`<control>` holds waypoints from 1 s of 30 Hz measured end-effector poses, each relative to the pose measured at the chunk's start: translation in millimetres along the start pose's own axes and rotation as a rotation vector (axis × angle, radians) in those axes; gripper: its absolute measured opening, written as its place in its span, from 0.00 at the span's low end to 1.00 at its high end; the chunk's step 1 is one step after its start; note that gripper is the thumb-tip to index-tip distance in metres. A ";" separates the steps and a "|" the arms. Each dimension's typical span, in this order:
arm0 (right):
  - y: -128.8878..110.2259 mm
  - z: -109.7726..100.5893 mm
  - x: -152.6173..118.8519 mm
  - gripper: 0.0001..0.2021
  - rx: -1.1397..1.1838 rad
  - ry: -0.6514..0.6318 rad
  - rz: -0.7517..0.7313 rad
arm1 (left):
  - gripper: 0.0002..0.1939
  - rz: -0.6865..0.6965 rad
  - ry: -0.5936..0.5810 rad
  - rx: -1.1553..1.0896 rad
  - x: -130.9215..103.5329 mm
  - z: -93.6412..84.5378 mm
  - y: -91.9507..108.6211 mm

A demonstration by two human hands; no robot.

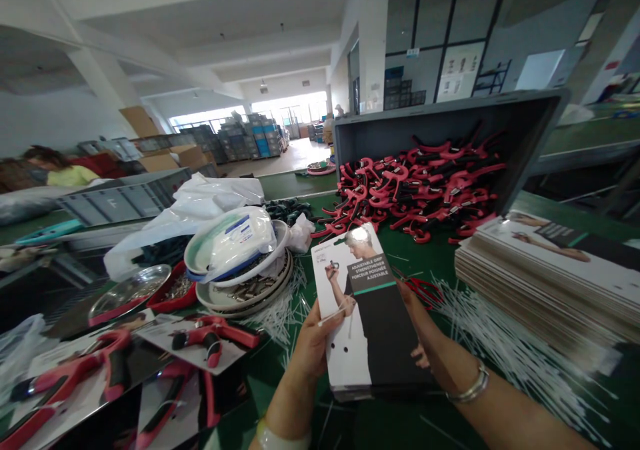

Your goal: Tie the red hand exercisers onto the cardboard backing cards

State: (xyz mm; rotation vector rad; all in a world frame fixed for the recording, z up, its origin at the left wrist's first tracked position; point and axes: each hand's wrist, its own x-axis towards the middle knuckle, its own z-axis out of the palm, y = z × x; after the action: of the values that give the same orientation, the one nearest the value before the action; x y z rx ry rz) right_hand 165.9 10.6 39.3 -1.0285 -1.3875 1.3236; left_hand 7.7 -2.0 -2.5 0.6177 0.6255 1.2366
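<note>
Both hands hold a stack of printed backing cards upright above the green table, the top card reading "Adjustable grip strengthener". My left hand is closed on the left edge, its thumb on the front, where a thin white strip lies near the thumb. My right hand is wrapped round the right edge, its fingers mostly hidden behind the stack. To the right lie many loose white cable ties. At the left, red-and-black hand grips are fastened on cards. Behind the stack, a red-handled tool is partly covered.
A tipped grey crate spills red hand grips at the back. A tall pile of cards stands right. Stacked bowls with metal parts sit left of centre, near a grey bin. Another person is far left.
</note>
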 end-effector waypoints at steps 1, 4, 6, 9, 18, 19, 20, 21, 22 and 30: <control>6.2 -4.4 1.1 0.19 0.079 0.015 -0.018 | 0.33 0.001 0.024 0.011 -0.5 0.0 0.3; 20.0 -25.0 6.0 0.23 0.195 0.144 -0.103 | 0.38 0.015 0.075 0.051 -2.0 0.5 1.2; 18.3 -40.3 7.7 0.18 0.054 0.336 -0.272 | 0.40 0.030 0.058 0.091 -2.0 0.7 1.4; 0.5 -49.0 5.7 0.13 -0.592 0.264 -0.662 | 0.38 0.054 0.029 0.176 -0.5 1.1 1.2; -5.9 -19.3 18.3 0.08 -1.222 -0.156 -1.137 | 0.32 0.106 0.096 0.391 -2.8 1.3 4.6; -3.8 -19.2 18.8 0.07 -1.167 -0.140 -1.152 | 0.31 0.097 0.099 0.379 -2.7 1.4 5.1; -2.4 -19.2 18.5 0.07 -1.104 -0.122 -1.157 | 0.30 0.093 0.103 0.364 -2.4 1.9 5.5; -1.5 -19.3 17.5 0.06 -1.037 -0.106 -1.154 | 0.30 0.094 0.105 0.350 -2.0 2.7 5.7; -1.0 -19.7 16.1 0.06 -0.965 -0.088 -1.143 | 0.30 0.093 0.107 0.337 -1.5 3.7 5.7; 3.3 -95.7 0.6 0.15 -0.801 0.396 -0.408 | 0.38 0.080 0.183 0.287 7.8 -5.2 1.2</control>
State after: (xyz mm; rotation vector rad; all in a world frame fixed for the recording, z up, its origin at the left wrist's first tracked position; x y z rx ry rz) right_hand 259.0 32.5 35.0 -1.3272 -1.7192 0.2151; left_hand 4.8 6.3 -6.0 0.7790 0.9505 1.2981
